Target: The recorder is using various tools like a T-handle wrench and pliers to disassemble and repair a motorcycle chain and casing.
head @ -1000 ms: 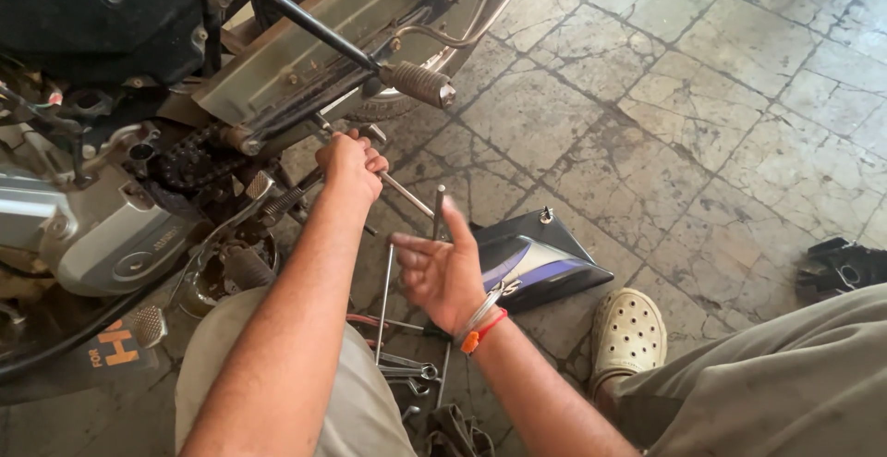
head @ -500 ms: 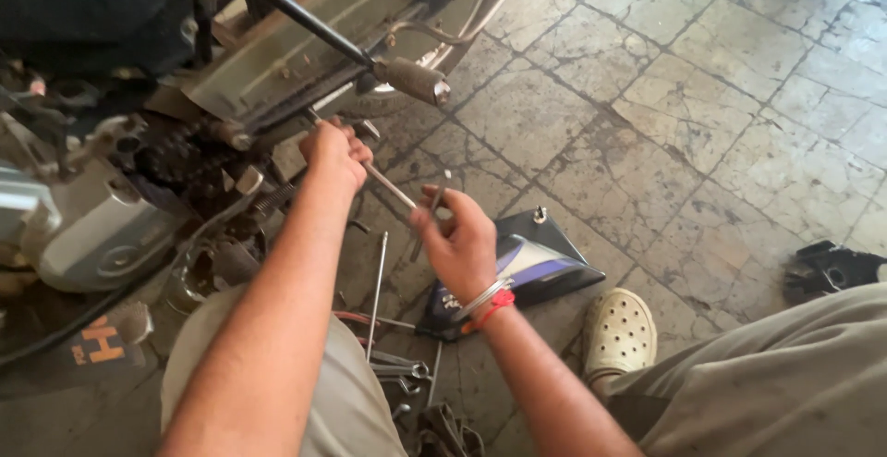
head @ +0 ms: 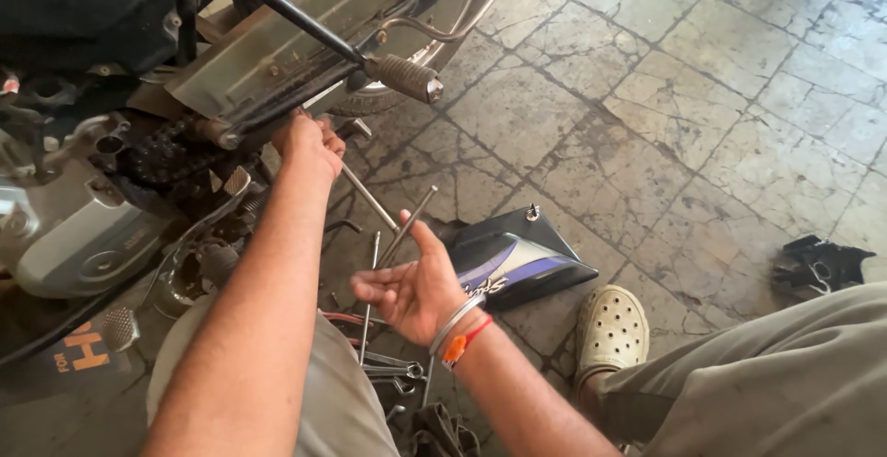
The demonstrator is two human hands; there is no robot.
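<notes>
Below the motorcycle, right hand has opened.

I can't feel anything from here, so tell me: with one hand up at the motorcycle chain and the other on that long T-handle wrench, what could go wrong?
1. The left hand sits right by the exposed chain; a slip could pinch fingers.
2. The right hand lies open against the T-handle wrench, not gripping; it might swing loose.
3. Loose spanners lie on the floor between the knees, easy to kick.

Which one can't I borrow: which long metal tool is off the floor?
The T-handle wrench, running from the left hand to the open right hand; the thin rod and spanners lie on the floor.
</notes>
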